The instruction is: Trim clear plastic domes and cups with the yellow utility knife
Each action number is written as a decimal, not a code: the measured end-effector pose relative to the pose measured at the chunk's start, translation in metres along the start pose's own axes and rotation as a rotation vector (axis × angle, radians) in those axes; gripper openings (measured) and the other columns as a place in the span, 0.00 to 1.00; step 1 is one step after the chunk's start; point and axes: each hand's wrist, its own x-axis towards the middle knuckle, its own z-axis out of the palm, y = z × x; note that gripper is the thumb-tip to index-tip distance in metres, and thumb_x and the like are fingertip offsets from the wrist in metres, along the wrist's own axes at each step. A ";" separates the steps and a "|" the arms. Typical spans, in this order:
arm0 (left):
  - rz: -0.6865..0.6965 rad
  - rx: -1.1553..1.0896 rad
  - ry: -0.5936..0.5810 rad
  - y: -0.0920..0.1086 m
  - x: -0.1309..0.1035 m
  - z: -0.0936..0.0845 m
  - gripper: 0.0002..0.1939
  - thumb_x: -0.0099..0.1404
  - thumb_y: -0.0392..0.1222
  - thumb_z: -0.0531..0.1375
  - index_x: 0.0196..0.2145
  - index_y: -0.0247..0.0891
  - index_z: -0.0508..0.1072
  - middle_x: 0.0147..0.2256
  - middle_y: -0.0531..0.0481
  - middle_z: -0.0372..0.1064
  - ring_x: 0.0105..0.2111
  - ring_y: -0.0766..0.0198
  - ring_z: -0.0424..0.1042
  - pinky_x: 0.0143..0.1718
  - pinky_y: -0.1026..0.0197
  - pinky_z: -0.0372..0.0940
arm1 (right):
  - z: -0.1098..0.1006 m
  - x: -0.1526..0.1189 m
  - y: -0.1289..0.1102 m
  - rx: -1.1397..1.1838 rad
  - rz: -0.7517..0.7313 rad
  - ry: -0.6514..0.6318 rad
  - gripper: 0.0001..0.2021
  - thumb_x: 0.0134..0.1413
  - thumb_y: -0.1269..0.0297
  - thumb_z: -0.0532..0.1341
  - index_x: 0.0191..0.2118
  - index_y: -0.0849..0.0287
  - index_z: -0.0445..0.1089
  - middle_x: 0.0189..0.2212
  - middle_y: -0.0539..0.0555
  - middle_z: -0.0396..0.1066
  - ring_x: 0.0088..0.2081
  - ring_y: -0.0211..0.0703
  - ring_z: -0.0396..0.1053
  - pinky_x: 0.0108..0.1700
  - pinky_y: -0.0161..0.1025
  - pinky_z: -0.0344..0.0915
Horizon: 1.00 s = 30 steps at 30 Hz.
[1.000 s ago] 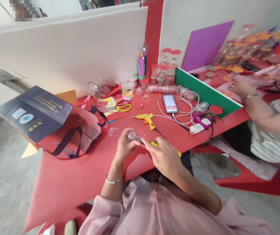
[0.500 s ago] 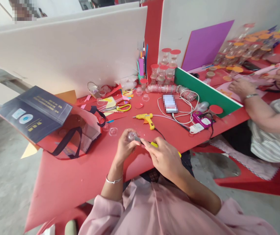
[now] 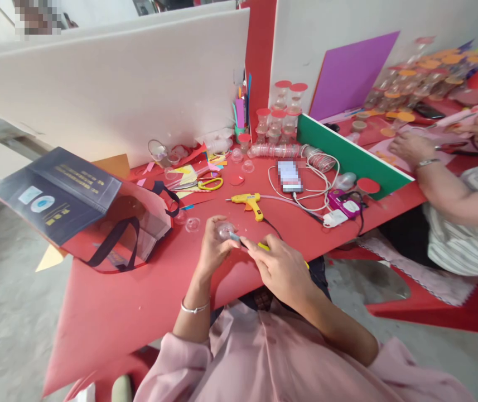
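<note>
Near the front edge of the red table (image 3: 172,290), my left hand (image 3: 213,248) is closed around a small clear plastic piece (image 3: 225,230). My right hand (image 3: 278,262) grips a tool with a yellow and black handle (image 3: 264,246), its grey tip touching the clear piece. Just beyond my hands lies a yellow glue gun (image 3: 249,204), pointing left. Clear plastic pieces (image 3: 192,224) rest on the table left of my left hand. Scissors with yellow handles (image 3: 210,182) lie farther back among paper scraps.
A dark blue and red bag (image 3: 109,223) stands at the left. A phone (image 3: 289,176), white cables and a purple power strip (image 3: 347,204) are at the right, before a green divider (image 3: 347,159). Stacked clear cups (image 3: 278,125) stand behind. Another person's hands (image 3: 414,149) work beyond the divider.
The tool tip and clear piece have shifted very slightly between my hands. My hands keep the same holds. The whole view has moved a little.
</note>
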 end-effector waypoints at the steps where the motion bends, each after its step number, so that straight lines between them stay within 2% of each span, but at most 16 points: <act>1: 0.005 -0.006 -0.001 0.001 0.000 0.000 0.38 0.49 0.49 0.77 0.50 0.44 0.60 0.38 0.53 0.75 0.14 0.77 0.63 0.12 0.72 0.57 | 0.000 0.000 0.000 0.005 -0.001 -0.002 0.23 0.70 0.64 0.54 0.66 0.41 0.64 0.37 0.53 0.69 0.37 0.41 0.68 0.34 0.37 0.54; 6: 0.002 -0.032 0.000 0.003 0.000 0.000 0.41 0.46 0.49 0.78 0.50 0.44 0.59 0.38 0.54 0.74 0.15 0.76 0.64 0.13 0.72 0.58 | -0.002 0.000 0.001 0.036 -0.008 -0.021 0.23 0.71 0.63 0.53 0.67 0.41 0.63 0.37 0.53 0.69 0.37 0.41 0.68 0.35 0.37 0.55; 16: 0.004 -0.011 -0.028 0.001 0.000 -0.004 0.40 0.45 0.51 0.78 0.49 0.43 0.61 0.40 0.52 0.73 0.19 0.75 0.67 0.17 0.72 0.60 | 0.001 0.000 -0.002 -0.036 0.020 -0.006 0.22 0.71 0.62 0.52 0.67 0.41 0.64 0.38 0.55 0.70 0.39 0.42 0.68 0.36 0.37 0.56; 30: 0.033 -0.003 -0.014 -0.006 0.001 -0.005 0.34 0.48 0.51 0.77 0.44 0.41 0.63 0.36 0.52 0.73 0.22 0.74 0.67 0.22 0.72 0.62 | 0.001 -0.001 -0.003 -0.011 0.028 -0.010 0.23 0.70 0.64 0.54 0.66 0.43 0.65 0.38 0.55 0.70 0.38 0.42 0.68 0.35 0.37 0.56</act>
